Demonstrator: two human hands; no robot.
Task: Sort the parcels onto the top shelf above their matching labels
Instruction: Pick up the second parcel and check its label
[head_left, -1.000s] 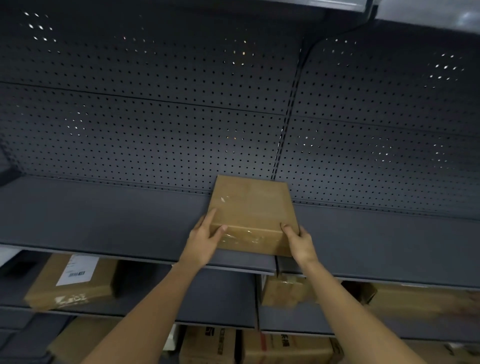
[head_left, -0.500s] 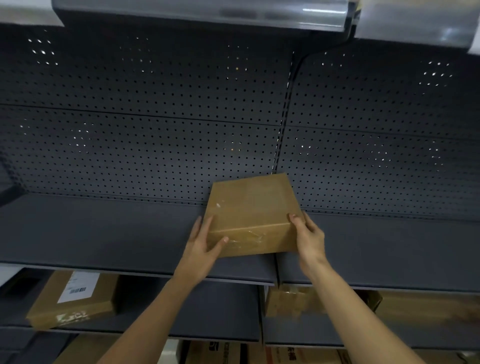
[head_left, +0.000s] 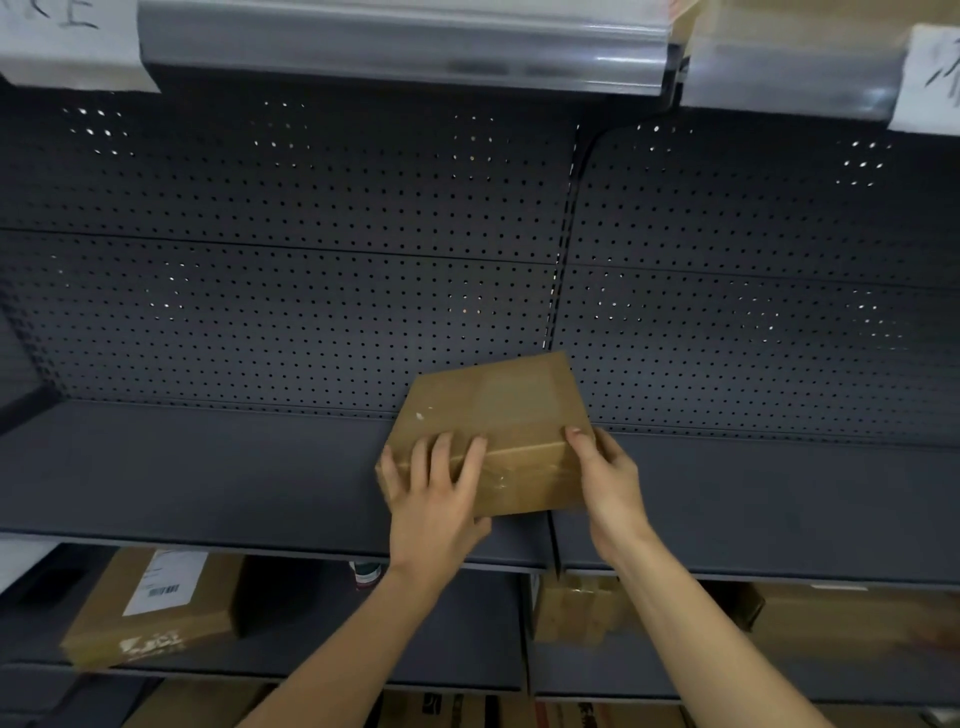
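Note:
A brown cardboard parcel, taped along its front, is over the grey shelf near the upright where two shelf bays meet, turned slightly clockwise. My left hand grips its front left corner, fingers spread on top and thumb under. My right hand holds its front right corner. High above, the top shelf's edge carries a clear label strip with white handwritten labels, one label at far left and another label at far right.
A perforated dark back panel rises behind the shelf. On the shelf below lie a labelled brown box at left, a small taped box in the middle and another brown box at right. More cartons sit lower still.
The parcel has tilted and turned, its front lifted off the shelf. My left hand moved from the side onto the top of its front corner. The view has tipped upward, revealing the top shelf's labels.

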